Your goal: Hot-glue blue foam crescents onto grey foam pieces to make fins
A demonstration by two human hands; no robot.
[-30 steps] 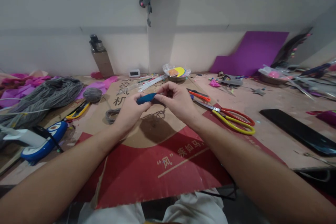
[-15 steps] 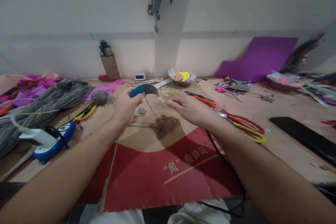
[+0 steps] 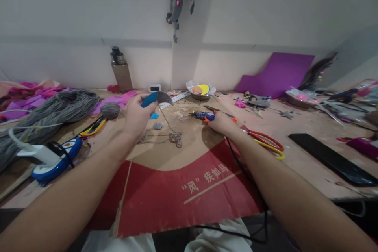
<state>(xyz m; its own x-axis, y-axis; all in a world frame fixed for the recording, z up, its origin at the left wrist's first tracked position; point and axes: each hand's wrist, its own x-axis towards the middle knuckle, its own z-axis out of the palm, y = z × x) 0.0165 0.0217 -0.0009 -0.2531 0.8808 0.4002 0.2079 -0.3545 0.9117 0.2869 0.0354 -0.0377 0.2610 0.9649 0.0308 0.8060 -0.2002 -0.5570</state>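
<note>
A crescent-shaped felt piece [image 3: 152,98], blue with a grey end, is pinched in my left hand [image 3: 136,115] above the cardboard. Grey yarn [image 3: 176,138] trails from near the crescent and lies in a loose coil on the board. My right hand [image 3: 223,123] is closed round the handle of a blue hot glue gun [image 3: 203,115], whose nozzle points left. Its black cord [image 3: 236,157] runs down under my right forearm. Between the hands lie a small grey felt flower [image 3: 157,126] and a blue scrap [image 3: 154,116].
Scissors [image 3: 265,139] with red and yellow handles lie beside my right forearm, near a black phone [image 3: 330,157]. On the left are a yellow utility knife [image 3: 93,126], a ball of grey yarn [image 3: 110,110] and a blue power strip [image 3: 56,161]. Red-printed cardboard [image 3: 177,197] covers the table's front.
My right hand has moved from above the board to the right and closed on the glue gun. The left hand with the crescent has shifted slightly left. The view has tilted up.
</note>
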